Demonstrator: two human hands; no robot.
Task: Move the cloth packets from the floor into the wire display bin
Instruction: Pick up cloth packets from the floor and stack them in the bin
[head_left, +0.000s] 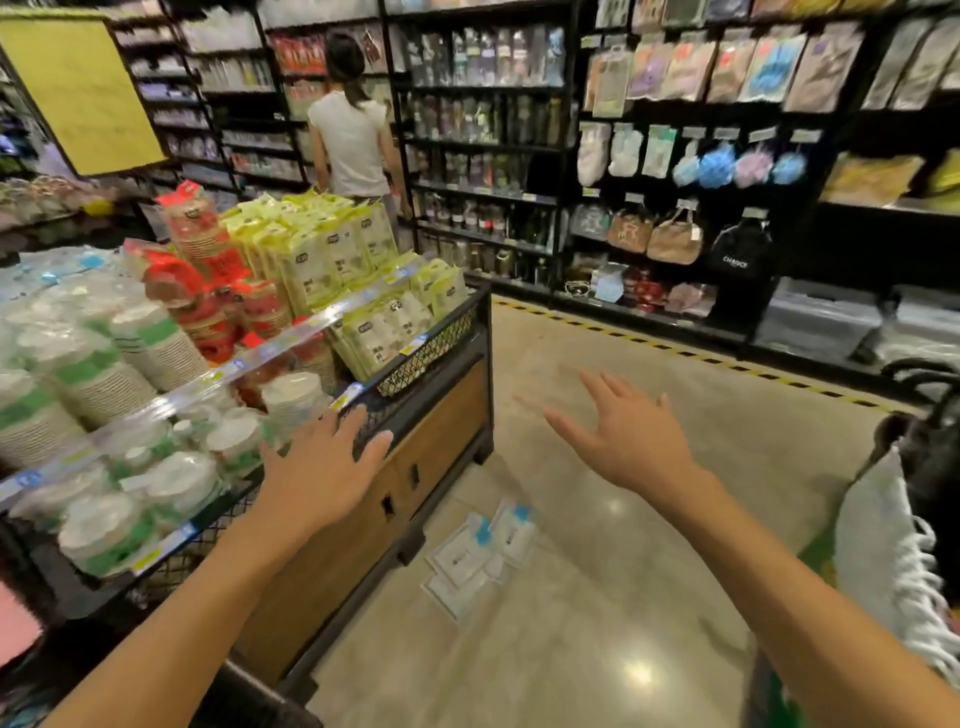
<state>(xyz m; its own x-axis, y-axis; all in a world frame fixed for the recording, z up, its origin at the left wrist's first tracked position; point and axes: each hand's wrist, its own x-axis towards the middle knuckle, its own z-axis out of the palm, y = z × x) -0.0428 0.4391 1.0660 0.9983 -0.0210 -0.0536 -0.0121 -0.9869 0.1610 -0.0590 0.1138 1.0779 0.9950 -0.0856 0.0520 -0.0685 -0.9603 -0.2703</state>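
2 hands, both spread and holding nothing: left hand (324, 467) over wire display bin (431, 353) rim, right hand (623, 431) in air

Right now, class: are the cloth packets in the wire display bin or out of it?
Out. The cloth packets lie in a loose pile on the floor beside the stand; neither hand holds any.
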